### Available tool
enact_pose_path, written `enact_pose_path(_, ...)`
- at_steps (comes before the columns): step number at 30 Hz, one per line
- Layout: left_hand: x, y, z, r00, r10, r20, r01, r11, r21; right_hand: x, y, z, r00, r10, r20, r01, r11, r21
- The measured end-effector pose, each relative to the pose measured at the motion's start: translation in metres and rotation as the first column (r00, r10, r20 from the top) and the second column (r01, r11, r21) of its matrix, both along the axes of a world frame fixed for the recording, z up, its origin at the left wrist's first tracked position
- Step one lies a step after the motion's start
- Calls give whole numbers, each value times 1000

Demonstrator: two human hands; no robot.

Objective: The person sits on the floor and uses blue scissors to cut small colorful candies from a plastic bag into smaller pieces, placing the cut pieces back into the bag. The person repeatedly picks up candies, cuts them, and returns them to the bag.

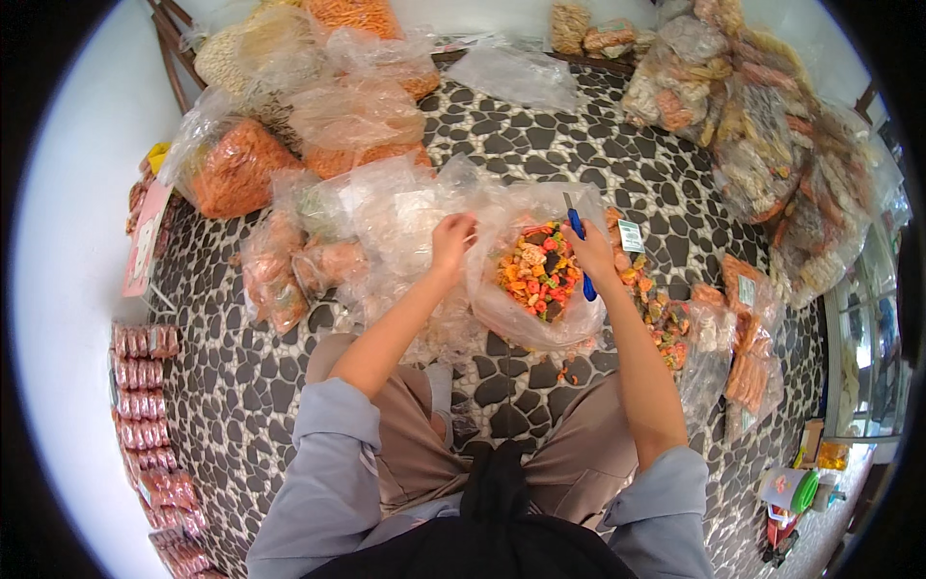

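Observation:
A blue snap-off utility knife (576, 224) is in my right hand (595, 255), its blade out and pointing away from me. That hand is over the right side of a large open clear plastic bag (486, 313). Inside the bag lie mixed snack pieces (532, 279), orange, red, yellow, green and dark. My left hand (454, 244) is at the bag's left edge, fingers bent; whether they pinch the plastic is unclear. Crumpled clear plastic bags (394, 239) spread beneath and left of it. To the right of my right hand is a packet of similar colourful snacks (662, 326).
Bulging bags of orange snacks (242, 170) stand at the back left. Large filled bags (759, 145) are piled at the back right. Small packs (141, 405) line the left wall. Flat packets (749, 347) lie right, and a green-lidded tub (788, 491) stands at the lower right.

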State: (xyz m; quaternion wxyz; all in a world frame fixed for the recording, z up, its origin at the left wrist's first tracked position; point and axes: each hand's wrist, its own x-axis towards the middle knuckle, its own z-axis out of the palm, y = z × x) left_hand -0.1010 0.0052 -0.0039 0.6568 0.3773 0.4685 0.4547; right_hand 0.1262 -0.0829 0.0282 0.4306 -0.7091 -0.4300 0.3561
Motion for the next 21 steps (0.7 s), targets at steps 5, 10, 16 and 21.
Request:
enact_pose_path(5, -47, 0, -2, 897, 336, 287, -158, 850, -502, -16, 6, -7, 977, 123, 177, -122, 992, -16)
enact_pose_path(10, 6, -32, 6, 970, -16, 243, 110, 919, -378, 15, -29, 3, 953, 114, 282, -98, 993, -71)
enact_pose_path(16, 143, -103, -4, 791, -593, 150, 610, 782, -126, 124, -133, 2, 964, -250, 87, 260, 957, -126)
enact_pose_path(21, 234, -179, -67, 435, -831, -347, 900, 395, 183, 196, -254, -57, 831, -530, 172, 556, 802, -218)
